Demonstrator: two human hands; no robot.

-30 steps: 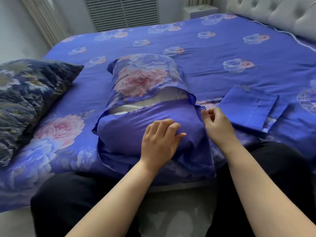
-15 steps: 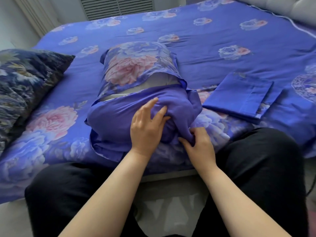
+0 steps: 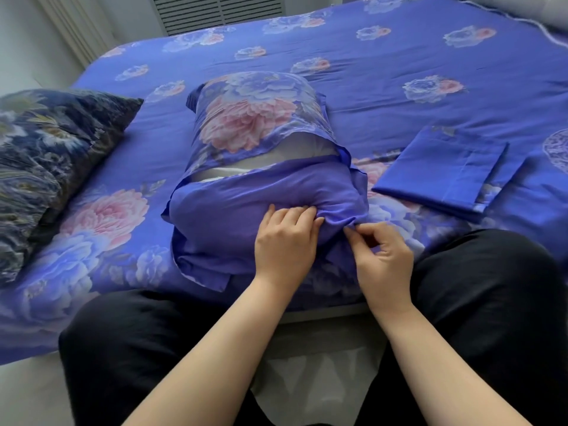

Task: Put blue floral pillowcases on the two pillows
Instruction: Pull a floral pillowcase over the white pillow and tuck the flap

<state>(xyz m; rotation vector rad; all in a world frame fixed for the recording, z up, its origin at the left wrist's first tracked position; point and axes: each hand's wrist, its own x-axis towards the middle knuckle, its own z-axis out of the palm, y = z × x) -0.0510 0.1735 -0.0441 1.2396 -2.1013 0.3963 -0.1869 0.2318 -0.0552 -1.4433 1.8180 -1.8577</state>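
Both hands (image 3: 287, 238) pinching pillowcase (image 3: 246, 207) flap

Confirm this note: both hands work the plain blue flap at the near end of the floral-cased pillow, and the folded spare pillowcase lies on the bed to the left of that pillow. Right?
Wrong on one count. The head view shows the folded spare pillowcase to the right of the floral-cased pillow, not the left. Left hand and right hand are both on the plain blue flap.
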